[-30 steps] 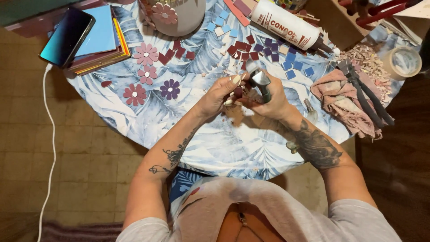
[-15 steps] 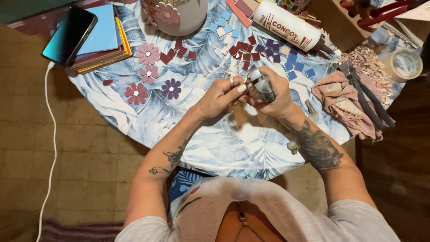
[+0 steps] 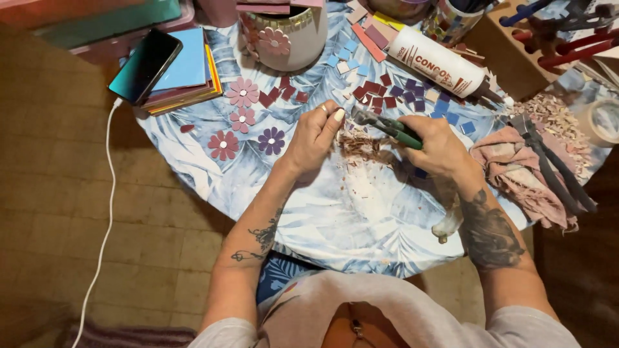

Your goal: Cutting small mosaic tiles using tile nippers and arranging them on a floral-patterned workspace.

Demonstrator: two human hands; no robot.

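My right hand grips green-handled tile nippers, jaws pointing left toward my left hand. My left hand's fingers are pinched together right at the nipper jaws; any piece between them is too small to see. Below both hands lies a small heap of reddish-brown chips on the round table with a blue leaf-print cloth. Loose dark red tile pieces and blue tile pieces lie just beyond the nippers.
Several mosaic flowers lie at left. A phone rests on stacked books at far left, its white cable hanging to the floor. A white glue tube, a flower-decorated pot, a pink cloth with dark pliers and a tape roll surround the hands.
My hands have lowered toward the table. The nippers, held upright before, now lie nearly level with jaws toward my left hand. The camera view has shifted slightly.
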